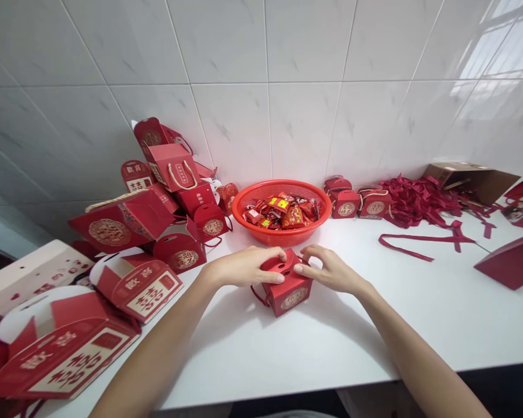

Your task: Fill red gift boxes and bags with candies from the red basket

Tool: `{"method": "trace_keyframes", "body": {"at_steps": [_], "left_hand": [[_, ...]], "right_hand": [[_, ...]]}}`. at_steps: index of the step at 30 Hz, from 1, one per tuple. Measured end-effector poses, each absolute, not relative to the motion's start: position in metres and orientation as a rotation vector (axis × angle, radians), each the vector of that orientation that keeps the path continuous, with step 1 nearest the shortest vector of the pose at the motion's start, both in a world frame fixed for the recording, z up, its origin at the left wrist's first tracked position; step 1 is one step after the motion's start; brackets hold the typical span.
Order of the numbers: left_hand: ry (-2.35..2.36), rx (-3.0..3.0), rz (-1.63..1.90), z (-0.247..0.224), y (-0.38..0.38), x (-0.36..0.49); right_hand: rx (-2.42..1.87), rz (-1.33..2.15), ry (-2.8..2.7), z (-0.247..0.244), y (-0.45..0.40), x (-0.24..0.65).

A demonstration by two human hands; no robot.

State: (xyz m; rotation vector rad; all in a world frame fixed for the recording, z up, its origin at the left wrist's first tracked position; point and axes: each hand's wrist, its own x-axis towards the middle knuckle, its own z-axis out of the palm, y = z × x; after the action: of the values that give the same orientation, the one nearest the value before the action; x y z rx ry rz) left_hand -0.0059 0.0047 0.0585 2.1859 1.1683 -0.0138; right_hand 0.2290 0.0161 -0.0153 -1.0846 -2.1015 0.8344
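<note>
A small red gift box (pixel 289 294) with a round gold emblem on its front stands on the white table before me. From the left, my left hand (pixel 249 267) grips its top, thumb and fingers on either side of the holed upper flaps. My right hand (pixel 332 270) is closed on the box's right upper edge, thumb and forefinger at the flap. A dark red cord loop (pixel 260 297) hangs at the left side of the box. What lies inside the box is hidden.
Behind the box stands a red plastic basket (pixel 283 237) of wrapped sweets (pixel 293 213). Many red boxes (pixel 126 223) are piled at left. Two small boxes (pixel 346 203), a heap of dark red ribbons (pixel 418 200) and a cardboard box (pixel 483 180) line the tiled wall at right.
</note>
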Motion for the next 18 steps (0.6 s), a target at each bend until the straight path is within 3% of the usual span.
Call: {"method": "trace_keyframes", "body": {"at_steps": [7, 12, 18], "left_hand": [[1.178, 2.223, 0.149, 0.049, 0.016, -0.007], [1.199, 2.183, 0.292, 0.040, 0.024, -0.005], [1.258, 1.982, 0.227, 0.042, 0.023, -0.005]], "right_hand": [[-0.989, 1.233, -1.770, -0.008, 0.021, 0.241], [-1.022, 1.292, -1.685, -0.012, 0.026, 0.245], [-1.094, 1.390, -1.674, -0.018, 0.030, 0.241]]}}
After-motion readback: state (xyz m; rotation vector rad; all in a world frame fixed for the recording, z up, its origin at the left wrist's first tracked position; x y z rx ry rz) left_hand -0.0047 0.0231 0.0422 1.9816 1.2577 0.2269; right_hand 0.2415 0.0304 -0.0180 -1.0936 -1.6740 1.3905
